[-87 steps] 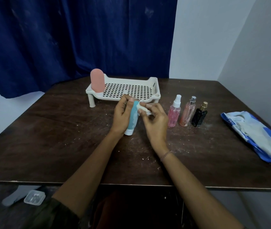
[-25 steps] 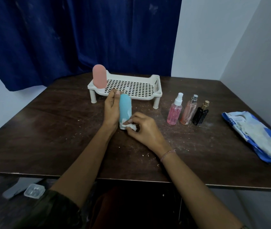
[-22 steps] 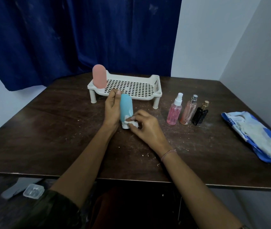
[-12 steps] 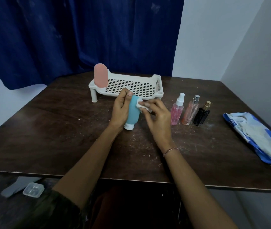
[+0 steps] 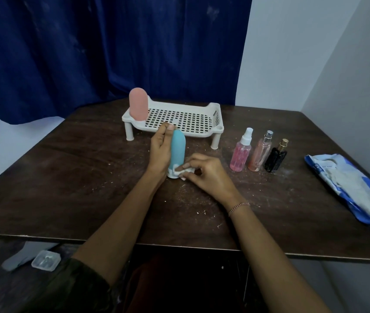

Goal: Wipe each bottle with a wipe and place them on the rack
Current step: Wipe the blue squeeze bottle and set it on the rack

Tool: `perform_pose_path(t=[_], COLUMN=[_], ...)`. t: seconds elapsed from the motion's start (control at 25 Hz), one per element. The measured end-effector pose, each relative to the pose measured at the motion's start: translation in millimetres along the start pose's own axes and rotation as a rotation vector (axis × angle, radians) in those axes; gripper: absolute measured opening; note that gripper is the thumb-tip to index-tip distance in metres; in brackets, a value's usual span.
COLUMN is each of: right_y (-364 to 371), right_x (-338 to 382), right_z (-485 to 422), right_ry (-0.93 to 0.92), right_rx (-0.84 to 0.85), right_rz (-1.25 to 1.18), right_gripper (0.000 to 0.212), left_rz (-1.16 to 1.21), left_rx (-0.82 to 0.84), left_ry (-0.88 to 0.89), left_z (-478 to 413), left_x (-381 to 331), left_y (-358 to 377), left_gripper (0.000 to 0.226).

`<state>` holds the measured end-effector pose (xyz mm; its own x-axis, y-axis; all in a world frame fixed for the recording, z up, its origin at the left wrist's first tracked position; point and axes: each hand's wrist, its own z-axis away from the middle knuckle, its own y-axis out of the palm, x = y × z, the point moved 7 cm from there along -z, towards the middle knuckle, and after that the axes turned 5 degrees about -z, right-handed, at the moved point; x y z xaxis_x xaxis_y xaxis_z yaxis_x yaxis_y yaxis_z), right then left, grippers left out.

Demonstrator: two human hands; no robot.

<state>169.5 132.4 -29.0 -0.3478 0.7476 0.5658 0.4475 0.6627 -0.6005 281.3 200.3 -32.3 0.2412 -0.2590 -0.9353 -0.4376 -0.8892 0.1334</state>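
Note:
A teal bottle (image 5: 178, 148) stands cap-down on the brown table (image 5: 78, 181), just in front of the white rack (image 5: 204, 129). My left hand (image 5: 160, 150) grips it from the left side. My right hand (image 5: 206, 175) pinches a small white wipe (image 5: 183, 171) against the bottle's white cap end near the table. A pink bottle (image 5: 138, 104) stands upright on the rack's left end. Three spray bottles stand right of the rack: a pink one (image 5: 241, 152), a peach one (image 5: 260, 152) and a black one (image 5: 276, 157).
A blue wipes pack (image 5: 351, 188) lies at the table's right edge by the grey wall. A dark blue curtain hangs behind the table. A small clear plastic box (image 5: 46, 260) lies on the floor at the lower left. White crumbs speckle the tabletop.
My right hand slid the wipe from the top of the teal bottle down to its cap end. The bottle went from tilted to nearly upright in my left hand.

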Motion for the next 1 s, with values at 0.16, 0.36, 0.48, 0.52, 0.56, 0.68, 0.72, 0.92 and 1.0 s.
perform_pose_path(t=[0.16,0.36,0.48,0.52,0.56,0.68,0.72,0.92,1.0], right_y=[-13,-33,-34,-31,-28,-16,-12,3,4], right_x=[3,8,12,13,13,9,7,4,6], right_z=[0,1,2,2,2,1,1,1,2], right_ry=[0.038,0.047,0.003,-0.004,-0.006,0.005,0.014,0.011,-0.001], right_rx=[-0.115,-0.352,-0.409,-0.402,-0.383,-0.287,-0.249,-0.084,-0.081], right_rz=[-0.118,-0.203,-0.170,-0.154,-0.146,-0.125,-0.119,-0.065,-0.061], right_gripper=[0.018,0.019,0.018,0.018,0.018,0.019,0.019,0.018,0.017], left_rz=[-0.019,-0.026,-0.041,-0.043,-0.039,-0.054,-0.070,-0.132,-0.122], left_rx=[0.039,0.145,0.154,0.143,0.129,0.059,0.041,0.065,0.034], left_ry=[0.018,0.075,0.085,0.077,0.067,0.064,0.077,0.107,0.118], left_z=[-1,1,2,2,2,1,0,1,1], left_x=[1,2,0,0,0,1,2,2,2], left_y=[2,11,12,11,10,5,3,1,-2], left_gripper=[0.024,0.024,0.025,0.025,0.024,0.025,0.028,0.039,0.030])
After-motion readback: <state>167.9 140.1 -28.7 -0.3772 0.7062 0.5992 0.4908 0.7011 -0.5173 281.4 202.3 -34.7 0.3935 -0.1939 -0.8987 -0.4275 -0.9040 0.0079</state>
